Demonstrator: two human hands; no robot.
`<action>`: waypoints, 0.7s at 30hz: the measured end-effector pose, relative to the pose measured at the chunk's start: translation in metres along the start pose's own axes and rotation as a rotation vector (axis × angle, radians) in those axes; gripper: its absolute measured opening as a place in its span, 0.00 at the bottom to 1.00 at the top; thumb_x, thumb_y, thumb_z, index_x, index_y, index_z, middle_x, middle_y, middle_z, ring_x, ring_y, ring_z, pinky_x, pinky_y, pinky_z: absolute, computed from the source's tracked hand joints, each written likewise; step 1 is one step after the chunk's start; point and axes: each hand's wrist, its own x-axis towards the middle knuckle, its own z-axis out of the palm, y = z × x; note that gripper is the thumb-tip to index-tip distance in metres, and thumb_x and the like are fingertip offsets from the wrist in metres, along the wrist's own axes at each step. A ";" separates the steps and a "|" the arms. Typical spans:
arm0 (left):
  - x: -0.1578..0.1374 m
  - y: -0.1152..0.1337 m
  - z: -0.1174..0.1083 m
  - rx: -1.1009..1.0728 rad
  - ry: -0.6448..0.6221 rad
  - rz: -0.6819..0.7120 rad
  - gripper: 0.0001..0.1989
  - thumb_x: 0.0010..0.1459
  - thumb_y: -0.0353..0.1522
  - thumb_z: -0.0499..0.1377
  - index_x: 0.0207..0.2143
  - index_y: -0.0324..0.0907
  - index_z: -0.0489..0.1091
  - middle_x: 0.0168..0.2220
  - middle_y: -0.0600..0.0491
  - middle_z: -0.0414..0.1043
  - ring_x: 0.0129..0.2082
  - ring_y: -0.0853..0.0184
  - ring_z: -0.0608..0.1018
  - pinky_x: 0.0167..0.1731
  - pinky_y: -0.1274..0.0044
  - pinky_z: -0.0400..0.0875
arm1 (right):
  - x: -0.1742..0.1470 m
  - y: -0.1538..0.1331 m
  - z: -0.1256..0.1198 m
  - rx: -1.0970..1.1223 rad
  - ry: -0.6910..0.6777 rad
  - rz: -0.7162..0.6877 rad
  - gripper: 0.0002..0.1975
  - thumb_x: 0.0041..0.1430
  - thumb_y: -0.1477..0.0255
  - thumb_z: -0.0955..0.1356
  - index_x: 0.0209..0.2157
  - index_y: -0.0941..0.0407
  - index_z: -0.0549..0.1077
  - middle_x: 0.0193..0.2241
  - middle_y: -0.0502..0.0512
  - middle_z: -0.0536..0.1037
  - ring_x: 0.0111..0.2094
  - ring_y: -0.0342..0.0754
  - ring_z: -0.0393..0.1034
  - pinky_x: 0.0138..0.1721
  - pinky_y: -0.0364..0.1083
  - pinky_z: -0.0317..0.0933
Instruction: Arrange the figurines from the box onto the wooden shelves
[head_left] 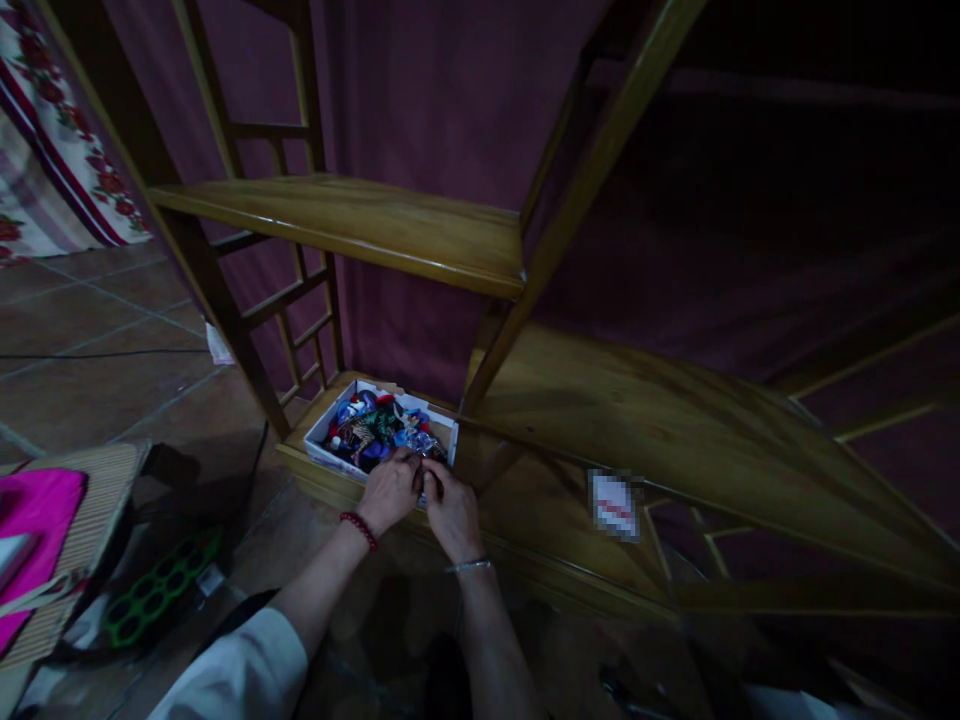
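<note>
A white cardboard box point(341, 462) sits on the low shelf, filled with a jumble of small colourful items point(379, 425), some dark, green, blue and red. Over its front right corner my left hand point(394, 488), with a red bead bracelet at the wrist, has its fingers curled in a pinch. Close beside it, my right hand point(452, 510), wearing a silver bangle, is also pinched, thumb and fingers together. The fingertips of both hands nearly meet. Whatever lies between them is too small and dark to make out. A shiny, clear-looking bundle point(424, 443) rests just beyond the fingers.
The wooden shelf unit point(345, 220) rises around the box, with a board above it. Right of my hands lies a blurred white card point(615, 503). At the left are a mat-topped seat point(112, 480) with pink cloth point(56, 510) and a green-edged rack point(161, 590) on the floor.
</note>
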 end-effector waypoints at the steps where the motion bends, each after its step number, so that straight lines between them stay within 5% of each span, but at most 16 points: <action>1: 0.000 0.000 0.000 0.005 -0.008 -0.007 0.13 0.57 0.31 0.46 0.39 0.40 0.67 0.42 0.47 0.66 0.36 0.66 0.73 0.35 0.76 0.65 | 0.000 0.000 0.001 0.002 0.018 -0.014 0.15 0.56 0.75 0.58 0.42 0.56 0.71 0.40 0.54 0.75 0.40 0.44 0.69 0.44 0.42 0.61; 12: 0.006 0.002 -0.008 0.047 -0.151 -0.090 0.16 0.58 0.34 0.42 0.40 0.40 0.67 0.37 0.45 0.71 0.37 0.61 0.75 0.34 0.73 0.67 | 0.008 0.005 0.022 -0.217 0.145 -0.065 0.18 0.55 0.79 0.57 0.44 0.62 0.71 0.46 0.62 0.70 0.52 0.50 0.57 0.53 0.49 0.53; 21: 0.010 0.000 -0.009 0.032 -0.220 -0.081 0.15 0.56 0.30 0.44 0.40 0.40 0.68 0.35 0.43 0.74 0.38 0.60 0.75 0.34 0.72 0.67 | 0.010 0.001 0.026 -0.325 0.032 -0.004 0.20 0.57 0.78 0.57 0.50 0.64 0.66 0.47 0.62 0.70 0.57 0.52 0.50 0.55 0.50 0.49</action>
